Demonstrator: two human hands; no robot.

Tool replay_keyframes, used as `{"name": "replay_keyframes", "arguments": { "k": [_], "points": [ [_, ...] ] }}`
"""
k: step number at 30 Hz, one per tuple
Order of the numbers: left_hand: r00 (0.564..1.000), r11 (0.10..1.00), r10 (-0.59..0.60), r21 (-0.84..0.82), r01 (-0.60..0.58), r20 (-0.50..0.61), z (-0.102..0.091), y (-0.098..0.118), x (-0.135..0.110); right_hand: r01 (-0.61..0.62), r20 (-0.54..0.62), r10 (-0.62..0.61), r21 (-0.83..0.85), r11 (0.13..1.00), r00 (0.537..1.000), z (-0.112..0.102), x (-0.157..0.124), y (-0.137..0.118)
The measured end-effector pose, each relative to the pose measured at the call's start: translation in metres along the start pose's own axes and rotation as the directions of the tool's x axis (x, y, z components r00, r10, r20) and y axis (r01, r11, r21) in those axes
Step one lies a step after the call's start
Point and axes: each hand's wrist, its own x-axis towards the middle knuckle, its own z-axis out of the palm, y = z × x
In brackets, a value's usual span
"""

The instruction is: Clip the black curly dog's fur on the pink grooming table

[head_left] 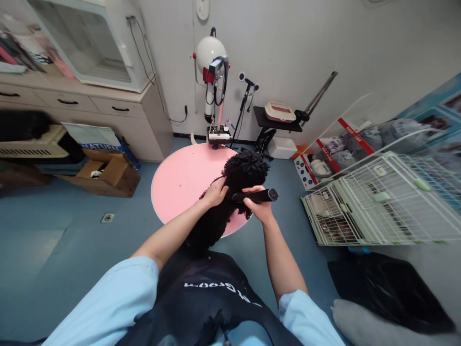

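A black curly-coated dog (245,169) is on the round pink grooming table (176,180), its rear body reaching back toward my dark apron. My left hand (216,192) grips the dog's coat, with the fingertips sunk partly out of sight in the fur. In my right hand (260,207) is a black hair clipper (264,195), thumb on one side and fingers on the other. The clipper's head end points left into the fur, so its blade is hidden. Dark fur makes the dog's exact pose hard to make out.
Behind the table stand a white dryer (212,50) and a thin black stand (242,108). A wire cage (382,202) is to the right, near a black bag (392,288). At left, a cardboard box (108,175) sits before the drawer cabinet (151,120).
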Motion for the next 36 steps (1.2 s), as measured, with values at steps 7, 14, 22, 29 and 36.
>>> {"name": "replay_keyframes", "arguments": {
  "k": [7,14,22,29,36],
  "points": [
    [1.0,0.998,-0.027,-0.063,0.027,0.006,-0.007,0.001,0.003,-0.162,0.232,0.186,-0.12,0.98,0.955,0.016,-0.011,0.037],
    [0.998,0.994,-0.066,-0.088,0.065,-0.012,-0.009,0.004,-0.003,-0.073,0.058,0.07,0.049,0.996,0.996,-0.006,-0.026,0.026],
    [0.994,0.994,-0.109,-0.035,0.108,-0.032,-0.016,0.007,-0.003,-0.185,0.213,0.169,0.058,0.981,0.962,0.029,-0.031,0.054],
    [0.981,0.969,-0.144,0.181,0.166,-0.128,-0.006,0.016,-0.047,-0.179,0.073,0.17,0.141,0.974,0.983,0.007,-0.039,0.063],
    [0.957,0.95,-0.284,0.118,0.29,-0.065,-0.011,0.008,-0.031,-0.21,0.172,0.18,0.175,0.962,0.968,0.038,-0.031,0.063]
  ]
}}
